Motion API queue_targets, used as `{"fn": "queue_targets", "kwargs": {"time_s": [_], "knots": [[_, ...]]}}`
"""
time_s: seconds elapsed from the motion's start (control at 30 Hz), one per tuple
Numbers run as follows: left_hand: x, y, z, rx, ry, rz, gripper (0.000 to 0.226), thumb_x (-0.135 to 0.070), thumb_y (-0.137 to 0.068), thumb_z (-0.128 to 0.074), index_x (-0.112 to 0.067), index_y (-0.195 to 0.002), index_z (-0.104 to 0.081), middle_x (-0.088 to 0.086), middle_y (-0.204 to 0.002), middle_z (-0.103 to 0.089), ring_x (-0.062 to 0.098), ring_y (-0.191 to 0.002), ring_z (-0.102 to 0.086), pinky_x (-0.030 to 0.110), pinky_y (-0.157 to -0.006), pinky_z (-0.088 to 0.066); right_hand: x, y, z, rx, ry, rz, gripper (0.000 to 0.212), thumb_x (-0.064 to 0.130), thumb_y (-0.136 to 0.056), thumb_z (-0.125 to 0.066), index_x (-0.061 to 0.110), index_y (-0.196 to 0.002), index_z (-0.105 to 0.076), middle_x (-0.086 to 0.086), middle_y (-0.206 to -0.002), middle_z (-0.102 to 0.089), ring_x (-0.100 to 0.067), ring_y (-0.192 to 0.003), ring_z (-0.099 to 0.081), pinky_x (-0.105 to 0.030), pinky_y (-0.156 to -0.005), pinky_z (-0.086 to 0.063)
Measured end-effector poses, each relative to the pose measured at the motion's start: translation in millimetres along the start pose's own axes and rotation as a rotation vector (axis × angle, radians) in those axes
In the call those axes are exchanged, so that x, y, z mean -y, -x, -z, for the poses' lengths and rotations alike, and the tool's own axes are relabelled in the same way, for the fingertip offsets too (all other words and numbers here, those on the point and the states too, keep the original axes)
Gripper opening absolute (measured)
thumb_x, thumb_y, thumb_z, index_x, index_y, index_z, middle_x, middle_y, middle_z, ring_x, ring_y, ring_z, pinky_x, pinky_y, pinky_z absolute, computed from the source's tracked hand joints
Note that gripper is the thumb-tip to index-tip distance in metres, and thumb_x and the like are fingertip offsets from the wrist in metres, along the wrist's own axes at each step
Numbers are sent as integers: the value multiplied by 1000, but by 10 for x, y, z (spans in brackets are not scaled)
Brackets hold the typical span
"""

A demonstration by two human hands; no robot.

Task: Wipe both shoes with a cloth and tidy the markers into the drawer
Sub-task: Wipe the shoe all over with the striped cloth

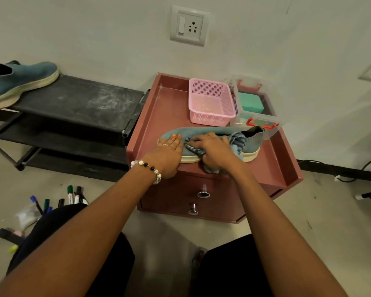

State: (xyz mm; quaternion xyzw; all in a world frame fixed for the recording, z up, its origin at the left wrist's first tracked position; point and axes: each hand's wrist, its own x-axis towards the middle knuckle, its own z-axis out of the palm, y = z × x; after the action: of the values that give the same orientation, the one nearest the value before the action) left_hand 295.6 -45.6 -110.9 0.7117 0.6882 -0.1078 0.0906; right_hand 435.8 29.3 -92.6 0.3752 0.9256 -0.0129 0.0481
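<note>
- We see the right hand bunching a striped blue cloth in curled fingers against the teal knit shoe, which lies on the maroon drawer unit.
- Just left of that grip, the left hand presses flat on the toe, fingers straight.
- Far left of the grip, the second shoe sits on the black rack.
- Down-left, the markers seem to lie on the floor, partly hidden.
</note>
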Motion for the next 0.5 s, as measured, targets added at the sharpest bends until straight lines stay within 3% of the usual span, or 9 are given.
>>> {"fn": "queue_targets", "kwargs": {"time_s": [0.13,0.23,0.3,0.5], "knots": [[20,6,-11,-6,7,-8,76,-12,-93,-46,-2,-151,4,15,-158,14,25,-147,10,38,-117,4,-202,36,-15,-96,138,-317,40,10,-88,-49,19,-127,-55,0,-137,-46,-24,-128,-34,-45,-102,-24],[26,-11,-17,-8,8,-9,75,-14,-94,-45,-2,-150,3,16,-158,13,26,-147,9,38,-117,3,-45,55,-52,-109,182,-391,35,11,-90,-47,10,-124,-55,-7,-132,-48,-27,-127,-35,-44,-103,-25],[13,-22,-8,2,5,-4,76,-14,-93,-45,-1,-150,3,16,-158,13,26,-147,9,40,-117,2,127,57,-90,-136,145,-345,37,10,-92,-41,9,-127,-53,-8,-134,-45,-28,-127,-34,-44,-102,-27],[-20,-3,20,21,21,11,77,-13,-92,-45,0,-149,5,16,-157,14,26,-147,9,41,-118,1,266,113,-59,-15,-72,-28,57,5,-83,-55,20,-138,-46,2,-146,-39,-24,-129,-33,-41,-100,-30]]}}
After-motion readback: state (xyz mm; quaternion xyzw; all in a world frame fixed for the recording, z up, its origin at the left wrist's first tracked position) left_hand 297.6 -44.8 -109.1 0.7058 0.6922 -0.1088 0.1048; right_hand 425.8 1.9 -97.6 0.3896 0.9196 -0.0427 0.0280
